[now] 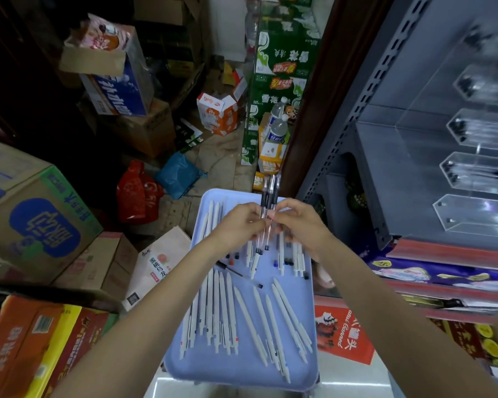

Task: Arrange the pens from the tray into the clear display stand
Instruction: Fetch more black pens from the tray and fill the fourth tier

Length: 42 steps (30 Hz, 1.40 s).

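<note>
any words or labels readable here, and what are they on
"Canned": red packet right of the tray, in Latin letters.
"蜜桃乌龙": pale carton left of the tray; smaller print blurred.
Green cartons, blue-and-white boxes: large Chinese print, upside down, not reliably readable.
Pens held in both hands: no readable text.

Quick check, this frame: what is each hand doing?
Left hand: pinches the bundle of clear black-grip pens above the blue tray.
Right hand: pinches the same bundle.

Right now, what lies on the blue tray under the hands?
On the blue tray lie many white pens and a loose dark pen. The left hand and right hand hold a bundle of clear black-grip pens, hiding the pens directly beneath.
</note>
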Each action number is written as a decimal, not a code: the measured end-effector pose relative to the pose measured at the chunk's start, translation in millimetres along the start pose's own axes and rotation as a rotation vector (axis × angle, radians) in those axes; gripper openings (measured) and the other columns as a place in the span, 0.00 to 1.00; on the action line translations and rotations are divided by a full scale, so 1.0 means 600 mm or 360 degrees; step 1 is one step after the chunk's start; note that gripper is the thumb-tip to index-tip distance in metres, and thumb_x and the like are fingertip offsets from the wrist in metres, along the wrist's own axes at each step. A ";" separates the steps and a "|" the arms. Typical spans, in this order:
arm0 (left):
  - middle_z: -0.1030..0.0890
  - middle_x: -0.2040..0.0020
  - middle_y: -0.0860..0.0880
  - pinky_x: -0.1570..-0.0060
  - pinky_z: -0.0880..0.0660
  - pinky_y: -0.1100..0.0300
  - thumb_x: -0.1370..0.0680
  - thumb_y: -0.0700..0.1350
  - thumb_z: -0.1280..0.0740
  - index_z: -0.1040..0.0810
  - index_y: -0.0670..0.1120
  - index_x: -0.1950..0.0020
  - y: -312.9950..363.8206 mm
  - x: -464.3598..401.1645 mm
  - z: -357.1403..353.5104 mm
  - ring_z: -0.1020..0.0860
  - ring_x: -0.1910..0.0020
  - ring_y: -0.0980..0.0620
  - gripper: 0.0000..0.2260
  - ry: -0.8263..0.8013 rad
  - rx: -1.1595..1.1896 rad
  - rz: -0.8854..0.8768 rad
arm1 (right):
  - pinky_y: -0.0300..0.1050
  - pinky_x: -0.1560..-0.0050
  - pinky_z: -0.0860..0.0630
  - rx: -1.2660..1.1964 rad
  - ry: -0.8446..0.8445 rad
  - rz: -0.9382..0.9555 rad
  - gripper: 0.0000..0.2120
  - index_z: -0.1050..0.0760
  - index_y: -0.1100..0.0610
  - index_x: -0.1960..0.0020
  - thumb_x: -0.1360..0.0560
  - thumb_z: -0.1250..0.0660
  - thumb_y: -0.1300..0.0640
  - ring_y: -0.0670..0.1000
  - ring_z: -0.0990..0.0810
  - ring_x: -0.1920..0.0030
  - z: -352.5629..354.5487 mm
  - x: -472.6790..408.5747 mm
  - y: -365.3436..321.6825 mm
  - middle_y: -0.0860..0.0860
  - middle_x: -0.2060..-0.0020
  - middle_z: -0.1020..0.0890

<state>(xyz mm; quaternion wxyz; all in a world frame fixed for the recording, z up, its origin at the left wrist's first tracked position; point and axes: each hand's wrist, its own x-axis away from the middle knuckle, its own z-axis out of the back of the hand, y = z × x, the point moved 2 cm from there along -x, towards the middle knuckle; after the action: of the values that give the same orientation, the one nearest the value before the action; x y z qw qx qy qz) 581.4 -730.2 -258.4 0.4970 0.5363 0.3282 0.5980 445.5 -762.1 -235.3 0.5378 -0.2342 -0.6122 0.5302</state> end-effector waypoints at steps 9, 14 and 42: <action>0.26 0.65 0.48 0.67 0.28 0.70 0.20 0.39 0.39 0.26 0.46 0.57 0.171 0.039 -0.084 0.21 0.66 0.54 0.07 0.0019 -0.0043 -0.0368 | 0.38 0.62 0.26 -0.0190 0.0024 0.0500 0.07 0.27 0.55 0.57 0.27 0.32 0.65 0.47 0.21 0.64 0.144 0.082 -0.088 0.50 0.67 0.19; 0.29 0.67 0.52 0.64 0.32 0.69 0.21 0.38 0.38 0.26 0.48 0.61 0.261 0.029 -0.164 0.28 0.70 0.63 0.10 0.0060 -0.0251 -0.0634 | 0.36 0.62 0.22 -0.0557 0.0062 0.0578 0.05 0.27 0.60 0.53 0.21 0.40 0.59 0.47 0.17 0.63 0.295 0.139 -0.112 0.53 0.60 0.17; 0.17 0.60 0.47 0.62 0.30 0.69 0.21 0.43 0.38 0.22 0.45 0.49 0.361 -0.066 -0.377 0.19 0.61 0.54 0.06 0.0765 -0.0679 -0.0764 | 0.27 0.57 0.30 0.0872 0.0903 0.0926 0.01 0.18 0.57 0.57 0.29 0.29 0.60 0.47 0.25 0.57 0.652 0.149 -0.068 0.47 0.61 0.21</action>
<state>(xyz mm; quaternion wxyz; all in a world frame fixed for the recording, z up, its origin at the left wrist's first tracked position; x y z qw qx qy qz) 307.0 -799.0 -117.5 0.6318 0.1739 0.4196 0.6281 74.3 -854.6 -106.6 0.5548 -0.3808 -0.1887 0.7152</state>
